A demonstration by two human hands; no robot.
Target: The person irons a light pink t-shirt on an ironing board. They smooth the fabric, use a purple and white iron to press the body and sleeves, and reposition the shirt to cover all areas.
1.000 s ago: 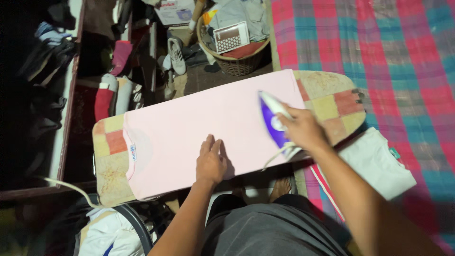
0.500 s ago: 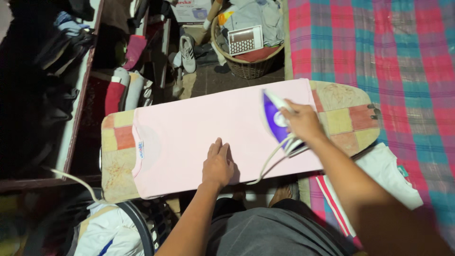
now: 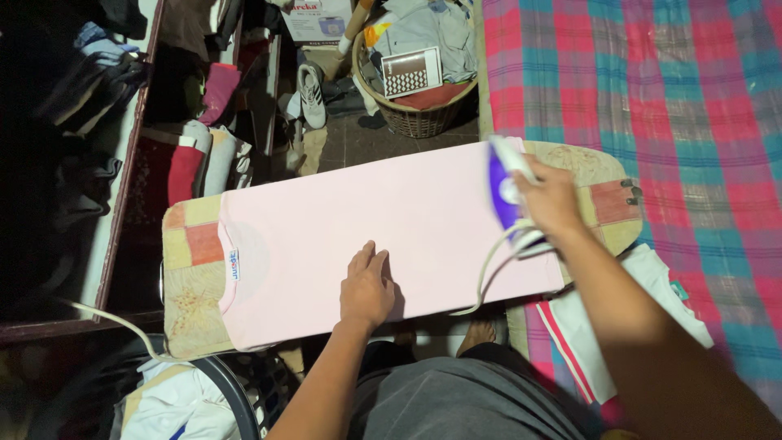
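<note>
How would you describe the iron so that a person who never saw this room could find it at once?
Find the ironing board with its yellow and orange patchwork cover, and the pink shirt spread flat over it. At the shirt's far right edge, the right hand grips the iron. It is the only purple and white thing there, with a white cord hanging from it.

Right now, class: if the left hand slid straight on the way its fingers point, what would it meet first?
The left hand lies flat on the pink shirt, fingers pointing toward the board's far edge. Only bare shirt lies ahead. Past that edge the floor drops away toward the wicker basket, though depth is unclear.
</note>
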